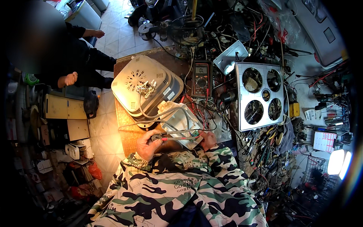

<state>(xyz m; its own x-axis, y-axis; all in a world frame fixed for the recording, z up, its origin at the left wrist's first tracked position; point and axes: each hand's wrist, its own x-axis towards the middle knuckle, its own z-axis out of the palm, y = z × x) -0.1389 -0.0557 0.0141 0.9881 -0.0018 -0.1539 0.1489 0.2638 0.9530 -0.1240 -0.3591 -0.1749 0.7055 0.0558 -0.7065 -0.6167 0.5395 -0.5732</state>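
My left hand [148, 145] is closed around the dark end of a grey cable and a slim probe with a red grip [165, 139]. My right hand [208, 140] has its fingers curled at the end of a white plastic housing [179, 119], close to a small green part [195, 133]; what it pinches is hidden. Grey cables [160, 113] loop over the housing. Beyond my left hand, a boxy beige appliance [155, 77] rests with its vented face up, and a bundle of cord lies on it. A multimeter [201, 80] with red leads lies past the housing.
A silver panel with round openings [260, 96] lies to the right, above heaped tools and wires [261, 151]. The orange-brown table edge [126, 138] is at left. A person in dark clothes [81, 56] stands across the tiled floor [102, 130]. A lit lamp [336, 162] is far right.
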